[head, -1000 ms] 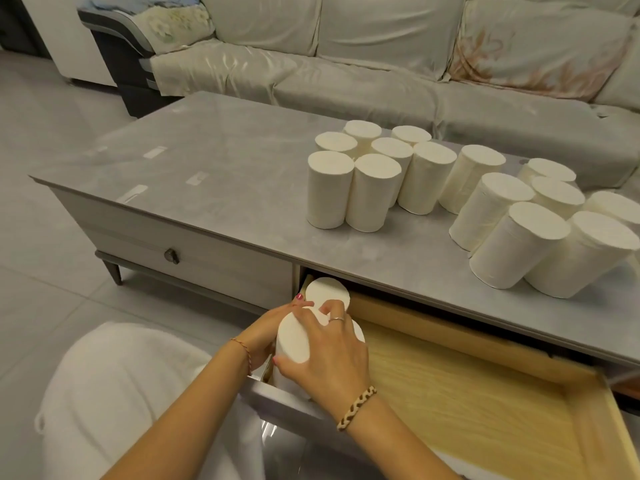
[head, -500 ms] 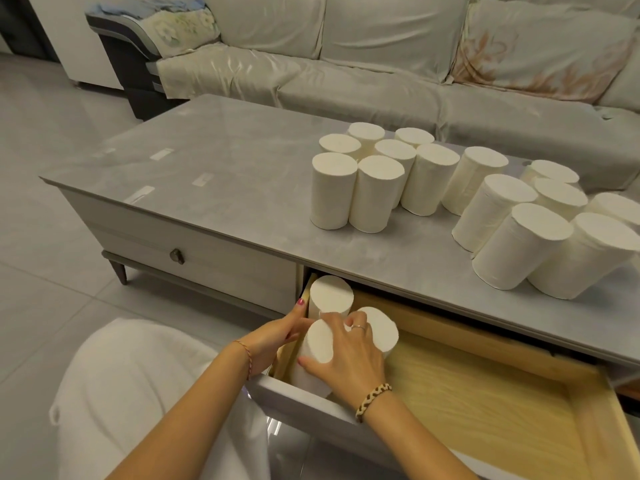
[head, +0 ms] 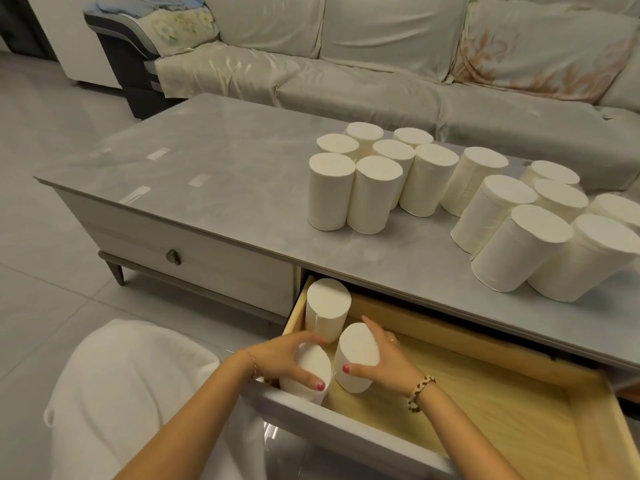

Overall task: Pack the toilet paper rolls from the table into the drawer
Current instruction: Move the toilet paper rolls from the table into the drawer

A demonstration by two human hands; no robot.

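White cylindrical toilet paper rolls on the grey marbled tabletop [head: 214,188]: fourteen in view, the far-right ones cut by the frame edge
Toilet paper rolls in the open wooden drawer [head: 540,407]: three
Closed grey drawer fronts with a round dark knob [head: 174,257]: one
Hands: two
Bracelets: two, one per wrist

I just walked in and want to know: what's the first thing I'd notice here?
A big crowd of white toilet paper rolls standing on the grey table. Below it, the wooden drawer is pulled open with three rolls in its left corner; the left hand and right hand each hold one.
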